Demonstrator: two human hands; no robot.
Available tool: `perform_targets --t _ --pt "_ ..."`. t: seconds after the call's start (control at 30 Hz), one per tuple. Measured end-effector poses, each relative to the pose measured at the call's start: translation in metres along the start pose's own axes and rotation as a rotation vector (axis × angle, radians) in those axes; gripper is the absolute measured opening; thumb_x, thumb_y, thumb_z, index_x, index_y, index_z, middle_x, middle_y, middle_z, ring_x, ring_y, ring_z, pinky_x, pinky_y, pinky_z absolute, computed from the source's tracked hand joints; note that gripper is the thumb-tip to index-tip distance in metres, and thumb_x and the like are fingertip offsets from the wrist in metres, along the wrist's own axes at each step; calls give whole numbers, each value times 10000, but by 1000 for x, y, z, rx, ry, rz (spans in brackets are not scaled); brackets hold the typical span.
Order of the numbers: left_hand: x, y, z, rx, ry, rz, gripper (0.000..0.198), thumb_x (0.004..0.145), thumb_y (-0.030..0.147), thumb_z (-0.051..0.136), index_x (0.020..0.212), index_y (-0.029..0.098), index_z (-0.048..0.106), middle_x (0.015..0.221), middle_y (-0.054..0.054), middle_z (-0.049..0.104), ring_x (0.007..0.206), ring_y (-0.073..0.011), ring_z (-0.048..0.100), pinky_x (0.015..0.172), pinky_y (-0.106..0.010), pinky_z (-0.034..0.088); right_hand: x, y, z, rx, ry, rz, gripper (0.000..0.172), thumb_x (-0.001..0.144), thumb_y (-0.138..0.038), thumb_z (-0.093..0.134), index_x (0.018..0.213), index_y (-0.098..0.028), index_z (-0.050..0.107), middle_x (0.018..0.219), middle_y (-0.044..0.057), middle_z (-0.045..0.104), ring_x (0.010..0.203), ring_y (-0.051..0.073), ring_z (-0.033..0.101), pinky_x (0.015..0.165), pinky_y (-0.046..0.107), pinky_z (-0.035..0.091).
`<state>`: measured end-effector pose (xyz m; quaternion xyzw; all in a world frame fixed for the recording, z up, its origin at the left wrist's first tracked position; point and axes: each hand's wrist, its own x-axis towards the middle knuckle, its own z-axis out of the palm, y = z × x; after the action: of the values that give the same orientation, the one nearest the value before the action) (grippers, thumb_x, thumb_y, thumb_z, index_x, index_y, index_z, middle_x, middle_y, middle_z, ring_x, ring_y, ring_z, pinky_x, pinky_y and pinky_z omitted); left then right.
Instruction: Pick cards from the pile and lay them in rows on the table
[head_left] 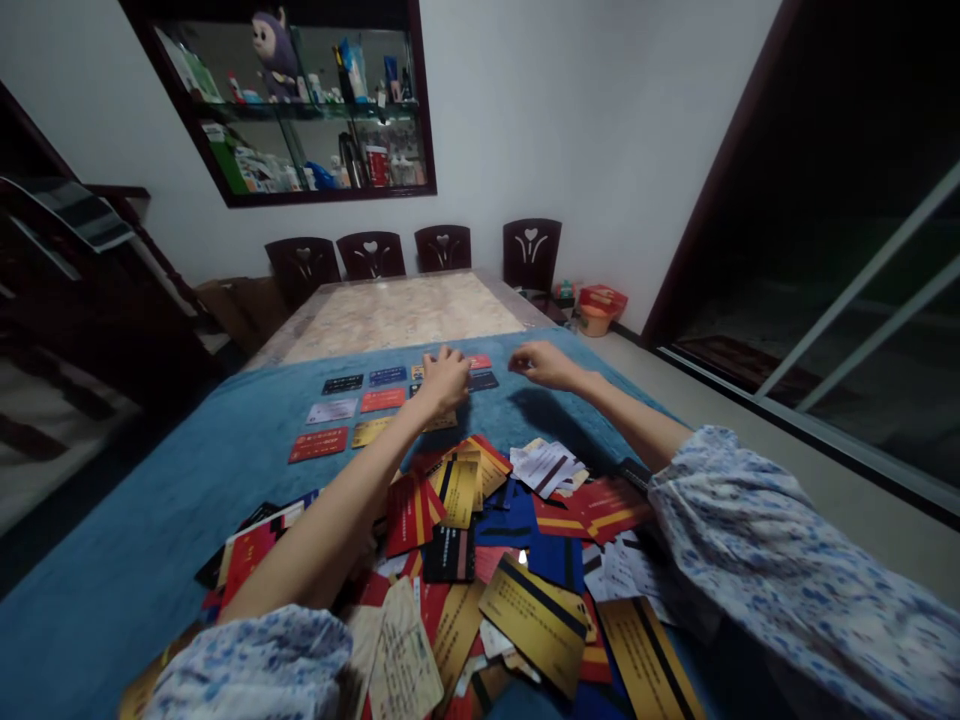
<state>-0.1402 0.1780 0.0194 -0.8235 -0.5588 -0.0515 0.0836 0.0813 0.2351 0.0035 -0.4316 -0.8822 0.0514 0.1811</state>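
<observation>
Both my arms reach forward over a blue cloth [150,530] on a table. My left hand [444,380] rests with curled fingers on cards in the far rows, fingers pressed down on a card I can barely see. My right hand [541,364] hovers just right of it, fingers bent loosely, nothing visible in it. Small cards lie in neat rows: a dark one [343,384], a blue one [387,376], a white one [331,411], a red one [319,444]. A loose heap of red, yellow and blue cards [495,560] lies close to me, under my forearms.
Beyond the cloth is the bare marble tabletop [397,315] with several dark chairs [442,247] at its far end. A wall cabinet [300,100] holds bottles and a toy. A red tub [600,305] sits on the floor at right, near a glass sliding door [862,300].
</observation>
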Motion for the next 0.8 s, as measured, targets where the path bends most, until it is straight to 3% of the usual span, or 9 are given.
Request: perform_targets --t 0.3,0.6,0.8 --pt "-48 29 -14 -36 27 -2 288 945 206 456 1149 219 659 1313 -127 563 1289 -319 375 1014 -530 328 -62 -29 -11 23 40 -73 240 870 -136 536 925 -151 770 896 91 704 827 182 612 765 261 425" --pt "-89 64 -15 -70 13 64 246 896 183 523 1100 189 661 1257 -137 609 1282 -326 396 1006 -548 336 -122 -34 8 6 44 -122 228 901 -196 522 915 -194 750 931 104 693 880 219 581 777 318 434" --pt "-113 90 -11 -74 19 144 219 935 249 502 1055 179 672 1222 -151 618 1253 -335 422 1001 -546 347 -147 -34 18 44 58 -143 232 896 -216 530 969 -206 751 967 112 697 910 238 565 821 371 459"
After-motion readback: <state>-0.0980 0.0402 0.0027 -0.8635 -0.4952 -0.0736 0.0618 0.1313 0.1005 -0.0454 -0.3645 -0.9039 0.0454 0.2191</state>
